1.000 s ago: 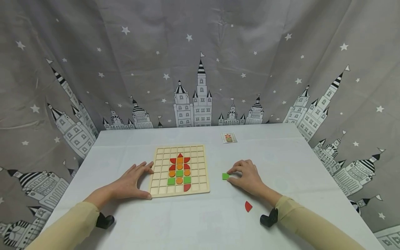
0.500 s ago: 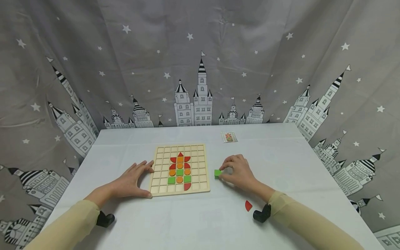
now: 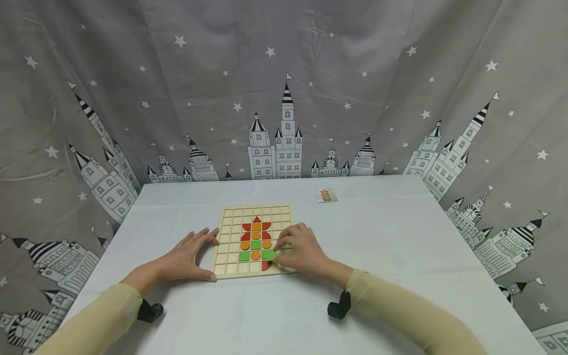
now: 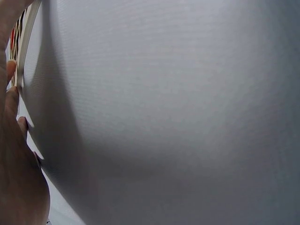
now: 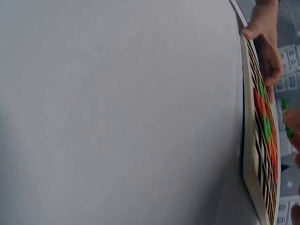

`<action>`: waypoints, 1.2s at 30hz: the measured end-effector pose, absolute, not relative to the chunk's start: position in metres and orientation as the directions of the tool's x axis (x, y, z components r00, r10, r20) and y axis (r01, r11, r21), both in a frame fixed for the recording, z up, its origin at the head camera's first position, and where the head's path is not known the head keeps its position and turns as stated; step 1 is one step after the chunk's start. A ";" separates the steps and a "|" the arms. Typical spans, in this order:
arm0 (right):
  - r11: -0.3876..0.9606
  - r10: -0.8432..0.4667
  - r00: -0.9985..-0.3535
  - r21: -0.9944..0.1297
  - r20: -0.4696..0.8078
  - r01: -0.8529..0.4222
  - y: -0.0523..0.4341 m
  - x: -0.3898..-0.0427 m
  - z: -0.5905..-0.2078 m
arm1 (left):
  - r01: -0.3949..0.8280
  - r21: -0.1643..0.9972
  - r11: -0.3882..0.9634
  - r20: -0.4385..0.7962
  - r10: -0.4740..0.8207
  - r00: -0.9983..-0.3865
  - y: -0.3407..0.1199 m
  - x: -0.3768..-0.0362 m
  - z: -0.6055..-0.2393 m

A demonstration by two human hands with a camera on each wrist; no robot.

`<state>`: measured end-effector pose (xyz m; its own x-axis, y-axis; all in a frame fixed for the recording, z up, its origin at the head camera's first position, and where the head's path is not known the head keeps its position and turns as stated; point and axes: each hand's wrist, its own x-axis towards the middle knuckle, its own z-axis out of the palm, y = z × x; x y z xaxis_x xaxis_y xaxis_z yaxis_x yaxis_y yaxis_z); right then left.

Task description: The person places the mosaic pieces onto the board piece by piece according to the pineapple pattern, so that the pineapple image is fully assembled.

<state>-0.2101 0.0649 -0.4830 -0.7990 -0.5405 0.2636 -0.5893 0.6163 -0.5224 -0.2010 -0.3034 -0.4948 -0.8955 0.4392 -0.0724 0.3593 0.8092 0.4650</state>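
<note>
Fingers of the right hand (image 3: 301,251) pinch a green square tile (image 3: 269,254) and hold it over the wooden grid board (image 3: 255,240), at the right end of the board's lower coloured row. The tile sits just beside an orange round piece (image 3: 255,255) and above a red curved piece (image 3: 265,266); whether it is seated in its cell cannot be told. In the right wrist view the board (image 5: 259,140) appears edge-on, and a sliver of the green tile (image 5: 285,117) shows near a fingertip at the frame's right edge.

The left hand (image 3: 188,256) rests flat on the white surface (image 3: 399,236) with its fingers spread; the thumb and fingertips touch the board's left edge. In the left wrist view the hand (image 4: 14,159) fills the left margin against the pale surface, with a strip of the board at the top corner.

On the board, red pieces form a pointed top, orange rounds and green squares (image 3: 243,256) fill the rows below it. A small picture card (image 3: 326,195) lies well apart from the board, toward the far right of the surface. Both arms wear pale yellow sleeves (image 3: 399,305), each with a black wrist mount. Grey cloth printed with stars and towers (image 3: 284,133) hangs behind the surface.
</note>
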 end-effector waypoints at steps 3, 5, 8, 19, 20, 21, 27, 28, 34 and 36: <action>0.618 -0.562 -0.790 -0.510 0.247 -0.599 0.051 -0.206 -0.483 | 0.360 0.466 0.808 -0.071 0.440 -0.895 -0.303 -0.201 -0.494; 0.631 -0.571 -0.787 -0.489 0.232 -0.602 0.043 -0.204 -0.484 | 0.361 0.466 0.807 -0.069 0.440 -0.895 -0.303 -0.200 -0.494; 0.638 -0.587 -0.777 -0.461 0.228 -0.617 0.035 -0.201 -0.486 | 0.362 0.467 0.807 -0.066 0.441 -0.895 -0.303 -0.200 -0.493; 0.648 -0.579 -0.772 -0.425 0.264 -0.632 0.026 -0.195 -0.492 | 0.377 0.479 0.793 -0.054 0.455 -0.889 -0.303 -0.199 -0.492; 0.649 -0.577 -0.772 -0.423 0.267 -0.632 0.026 -0.195 -0.492 | 0.375 0.477 0.795 -0.058 0.454 -0.889 -0.304 -0.199 -0.492; 0.650 -0.575 -0.773 -0.423 0.268 -0.631 0.025 -0.195 -0.493 | 0.374 0.477 0.795 -0.058 0.453 -0.890 -0.304 -0.199 -0.491; 0.654 -0.573 -0.776 -0.424 0.263 -0.627 0.024 -0.195 -0.495 | 0.379 0.479 0.792 -0.050 0.456 -0.889 -0.304 -0.199 -0.491; 0.653 -0.574 -0.775 -0.424 0.263 -0.627 0.024 -0.195 -0.495 | 0.380 0.480 0.791 -0.049 0.457 -0.888 -0.303 -0.198 -0.491; 0.647 -0.575 -0.773 -0.429 0.270 -0.631 0.027 -0.196 -0.494 | 0.377 0.478 0.793 -0.055 0.455 -0.889 -0.303 -0.198 -0.489; 0.643 -0.577 -0.775 -0.441 0.260 -0.626 0.030 -0.196 -0.490 | 0.376 0.478 0.794 -0.056 0.455 -0.889 -0.303 -0.198 -0.489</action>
